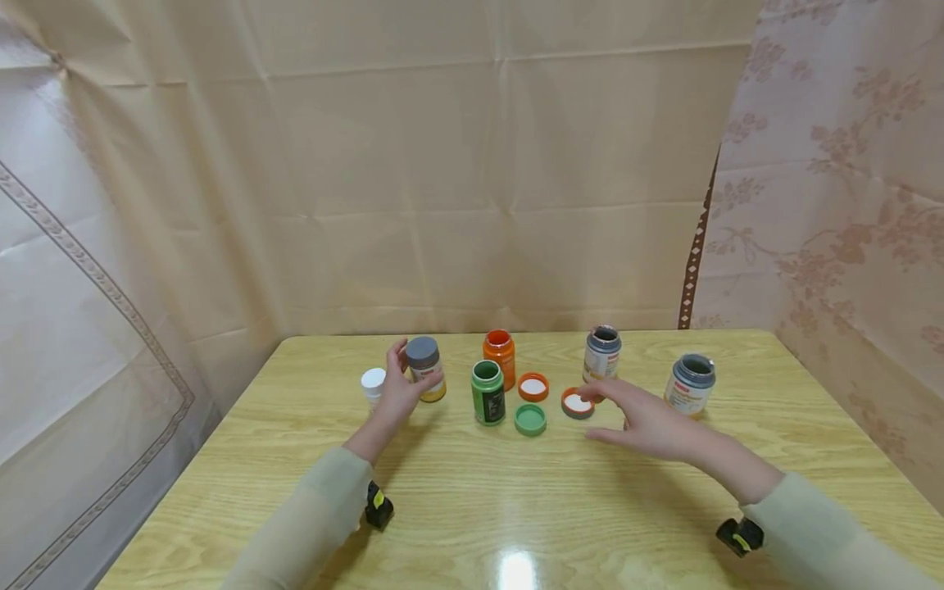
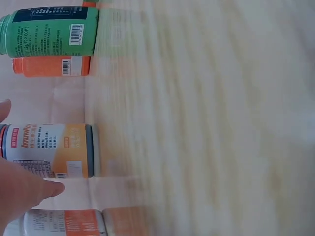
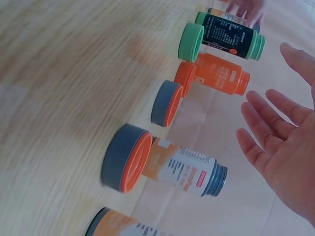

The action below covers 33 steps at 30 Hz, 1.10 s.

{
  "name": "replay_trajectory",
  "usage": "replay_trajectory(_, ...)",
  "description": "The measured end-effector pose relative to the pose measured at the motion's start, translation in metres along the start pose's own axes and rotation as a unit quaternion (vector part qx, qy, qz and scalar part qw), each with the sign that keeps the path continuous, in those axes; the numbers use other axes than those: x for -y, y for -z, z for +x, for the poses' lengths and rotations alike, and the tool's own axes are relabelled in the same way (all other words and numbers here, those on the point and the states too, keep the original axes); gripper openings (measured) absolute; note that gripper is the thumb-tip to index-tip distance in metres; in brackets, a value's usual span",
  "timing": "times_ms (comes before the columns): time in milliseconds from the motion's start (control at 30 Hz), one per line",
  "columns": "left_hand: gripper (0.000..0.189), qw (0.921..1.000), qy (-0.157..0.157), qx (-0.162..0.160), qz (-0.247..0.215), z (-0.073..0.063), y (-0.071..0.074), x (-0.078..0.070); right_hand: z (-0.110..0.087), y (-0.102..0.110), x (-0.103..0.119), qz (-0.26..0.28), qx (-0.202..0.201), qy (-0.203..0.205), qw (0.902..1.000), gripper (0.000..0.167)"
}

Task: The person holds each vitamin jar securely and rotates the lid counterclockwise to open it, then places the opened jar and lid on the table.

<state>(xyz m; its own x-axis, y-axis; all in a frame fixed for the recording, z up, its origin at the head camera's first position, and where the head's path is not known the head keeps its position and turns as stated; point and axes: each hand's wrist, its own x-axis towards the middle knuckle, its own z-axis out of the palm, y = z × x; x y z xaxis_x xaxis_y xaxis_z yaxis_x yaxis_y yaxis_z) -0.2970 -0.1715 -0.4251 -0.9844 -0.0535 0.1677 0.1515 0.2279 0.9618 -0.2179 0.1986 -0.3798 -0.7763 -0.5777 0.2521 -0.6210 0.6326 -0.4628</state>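
My left hand [image 1: 400, 392] is at a grey-capped supplement bottle [image 1: 428, 370], thumb in front and fingers on its left side; the left wrist view shows a gap between thumb and label [image 2: 47, 150]. My right hand [image 1: 652, 419] hovers with spread fingers, holding nothing, over a grey lid [image 1: 578, 406] with an orange rim. Also near it stand two uncapped grey-necked bottles, one behind [image 1: 602, 356] and one to the right [image 1: 690, 387]. A second grey lid [image 3: 127, 157], mostly hidden by that hand in the head view, stands out in the right wrist view.
Mid-table stand an uncapped green bottle [image 1: 488, 395] and an uncapped orange bottle [image 1: 501, 356]. Beside them lie a green lid [image 1: 530, 419] and an orange lid [image 1: 533, 387]. A white-capped bottle [image 1: 373, 383] is left of my left hand. Cloth [image 1: 472, 205] hangs behind the wooden table [image 1: 457, 508].
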Motion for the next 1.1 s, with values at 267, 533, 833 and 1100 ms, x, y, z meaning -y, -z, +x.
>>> replay_trajectory(267,0.084,0.9997,0.004,0.011,0.019,0.004,-0.004,0.009,-0.019,0.005,-0.004,0.002,-0.015,-0.004,0.9999,0.047)
replay_trajectory(533,0.078,0.9997,0.017,0.011,0.013,0.006,-0.006,0.014,-0.034,0.003,-0.012,-0.02,-0.036,0.003,0.9992,0.047)
replay_trajectory(833,0.074,0.9996,0.025,0.013,0.006,0.007,-0.004,0.014,-0.035,0.005,-0.013,-0.015,-0.027,-0.003,0.9995,0.047)
replay_trajectory(1100,0.071,0.9994,0.01,0.029,0.015,-0.001,-0.001,0.01,-0.022,0.011,-0.005,0.001,-0.021,-0.011,0.9997,0.048)
